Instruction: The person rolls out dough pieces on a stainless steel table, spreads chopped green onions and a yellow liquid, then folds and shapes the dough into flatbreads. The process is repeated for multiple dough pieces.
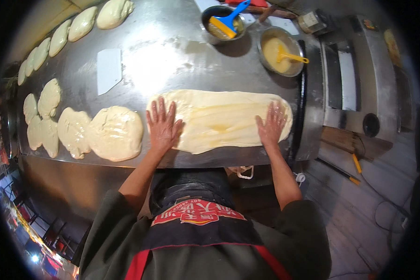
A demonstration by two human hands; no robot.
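Observation:
A long, flattened sheet of dough (224, 115), shiny with yellowish oil along its middle, lies across the metal worktop (203, 82). My left hand (162, 126) rests flat on its left end, fingers apart and glossy. At the right end, my right hand (272, 122) is laid flat with its fingers slightly spread. Neither hand grips anything. Just left of the sheet is a round, oiled piece of dough (116, 133), touching another flattened piece (73, 131). Smaller dough pieces (50, 98) lie farther left.
A white dough scraper (109, 70) lies behind the dough pieces. Oblong dough portions (82, 24) line the far left edge. At the back right stand a bowl (210, 36) with a blue-handled brush and a metal bowl (266, 61) of yellow liquid with a yellow brush (290, 57).

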